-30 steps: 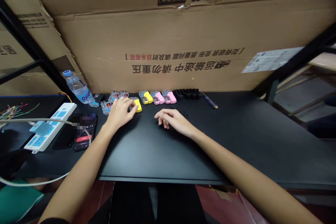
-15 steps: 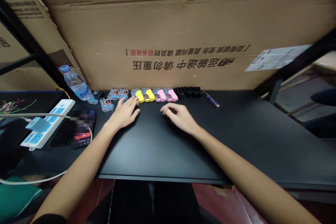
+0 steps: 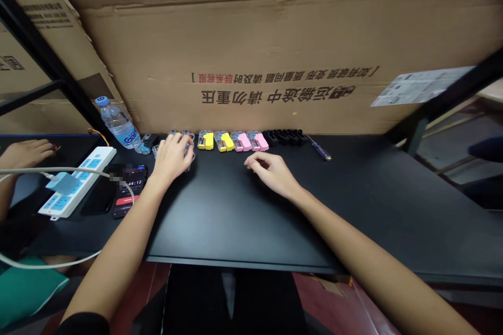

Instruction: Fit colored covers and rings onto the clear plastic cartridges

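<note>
desk black; connectors yellow, next pair pink, clear ones red inside; power strip white/blue.

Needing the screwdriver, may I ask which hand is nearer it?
Right: the right hand rests left of the screwdriver, apart; the left hand lies farther left, on clear parts.

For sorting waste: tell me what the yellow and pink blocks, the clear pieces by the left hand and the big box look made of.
Yellow blocks and pink blocks: likely moulded plastic, opaque colour joined to see-through halves, slight gloss. Clear pieces at the left hand: probably transparent plastic, red bits inside. Box: brown corrugated cardboard, matt, creased, with printed lettering.
</note>
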A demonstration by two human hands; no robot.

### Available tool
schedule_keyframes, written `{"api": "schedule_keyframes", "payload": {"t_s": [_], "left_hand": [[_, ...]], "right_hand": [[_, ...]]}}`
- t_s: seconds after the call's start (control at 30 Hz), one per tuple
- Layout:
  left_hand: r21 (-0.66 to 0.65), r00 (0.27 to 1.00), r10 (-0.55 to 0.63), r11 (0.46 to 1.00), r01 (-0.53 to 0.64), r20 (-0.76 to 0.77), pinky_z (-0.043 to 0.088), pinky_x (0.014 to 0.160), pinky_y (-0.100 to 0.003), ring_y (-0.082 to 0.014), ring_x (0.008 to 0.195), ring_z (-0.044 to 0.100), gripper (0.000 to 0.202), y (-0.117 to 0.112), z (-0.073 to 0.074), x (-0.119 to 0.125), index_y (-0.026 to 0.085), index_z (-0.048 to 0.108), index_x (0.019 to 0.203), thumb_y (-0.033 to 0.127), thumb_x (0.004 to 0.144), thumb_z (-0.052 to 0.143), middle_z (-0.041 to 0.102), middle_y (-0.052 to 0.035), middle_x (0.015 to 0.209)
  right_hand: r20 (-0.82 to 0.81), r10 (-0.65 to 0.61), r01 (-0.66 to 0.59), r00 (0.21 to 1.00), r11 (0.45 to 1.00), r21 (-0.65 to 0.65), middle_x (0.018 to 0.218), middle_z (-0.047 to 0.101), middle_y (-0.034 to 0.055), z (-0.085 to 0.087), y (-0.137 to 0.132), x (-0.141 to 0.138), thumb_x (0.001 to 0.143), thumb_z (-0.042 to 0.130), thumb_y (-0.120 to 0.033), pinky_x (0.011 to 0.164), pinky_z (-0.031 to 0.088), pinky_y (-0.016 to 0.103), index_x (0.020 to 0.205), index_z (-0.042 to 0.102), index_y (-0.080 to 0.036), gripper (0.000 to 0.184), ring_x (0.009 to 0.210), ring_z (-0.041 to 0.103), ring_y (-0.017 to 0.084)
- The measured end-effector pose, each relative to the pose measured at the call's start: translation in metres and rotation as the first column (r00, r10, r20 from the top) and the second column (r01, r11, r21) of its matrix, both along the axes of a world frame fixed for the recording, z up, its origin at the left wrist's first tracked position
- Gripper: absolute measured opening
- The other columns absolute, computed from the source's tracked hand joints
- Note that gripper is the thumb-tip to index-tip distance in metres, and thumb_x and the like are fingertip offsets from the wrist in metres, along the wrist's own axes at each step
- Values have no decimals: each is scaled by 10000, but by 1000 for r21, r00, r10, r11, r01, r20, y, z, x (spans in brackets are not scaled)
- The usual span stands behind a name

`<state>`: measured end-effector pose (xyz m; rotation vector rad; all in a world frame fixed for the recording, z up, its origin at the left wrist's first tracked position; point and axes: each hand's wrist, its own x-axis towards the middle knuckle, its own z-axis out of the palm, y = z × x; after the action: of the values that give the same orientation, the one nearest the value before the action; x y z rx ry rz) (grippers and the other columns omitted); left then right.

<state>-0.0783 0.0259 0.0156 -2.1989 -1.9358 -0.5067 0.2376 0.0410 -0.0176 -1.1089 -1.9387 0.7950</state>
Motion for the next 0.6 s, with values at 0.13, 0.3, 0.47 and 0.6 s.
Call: {"api": "schedule_keyframes", "payload": {"t_s": [0.13, 0.3, 0.47, 0.6], "left_hand": [[-29, 989, 149, 988, -150, -21, 480, 1133, -577, -406, 1375, 569, 425, 0, -5, -10, 213, 664, 1425, 357, 1054, 516, 670, -169, 1452], [-156, 972, 233, 961, -226, 23, 449, 1204, -650, -436, 1562, 394, 631, 1, -10, -11, 192, 440, 1673, 436, 1091, 436, 408, -158, 1747], [-155, 971, 240, 959, -237, -5, 495, 1170, -643, -447, 1564, 390, 726, -3, -4, -3, 187, 355, 1720, 478, 1066, 482, 298, -175, 1798], [-157, 971, 236, 958, -239, -36, 503, 1166, -625, -450, 1539, 419, 713, -5, -3, 2, 189, 378, 1710, 470, 1063, 483, 294, -179, 1799]], "right_hand": [[-12, -10, 10, 1000, 1000, -3, 870, 805, 60, -1, 2, 3, 948, 584, -344, 760, 555, 374, 854, 742, -217, 223, 773, 737, 238], [29, 2, -3, 1000, 1000, 21, 860, 799, 50, 0, 0, 2, 964, 585, -361, 733, 525, 359, 882, 749, -217, 233, 748, 707, 223], [30, 14, -16, 999, 999, 48, 870, 790, 44, -1, -2, -1, 968, 591, -365, 705, 501, 347, 944, 759, -210, 229, 695, 649, 199], [43, 8, -11, 999, 999, 48, 833, 771, 36, -2, -2, -2, 972, 590, -368, 690, 483, 338, 978, 764, -205, 238, 670, 620, 190]]}}
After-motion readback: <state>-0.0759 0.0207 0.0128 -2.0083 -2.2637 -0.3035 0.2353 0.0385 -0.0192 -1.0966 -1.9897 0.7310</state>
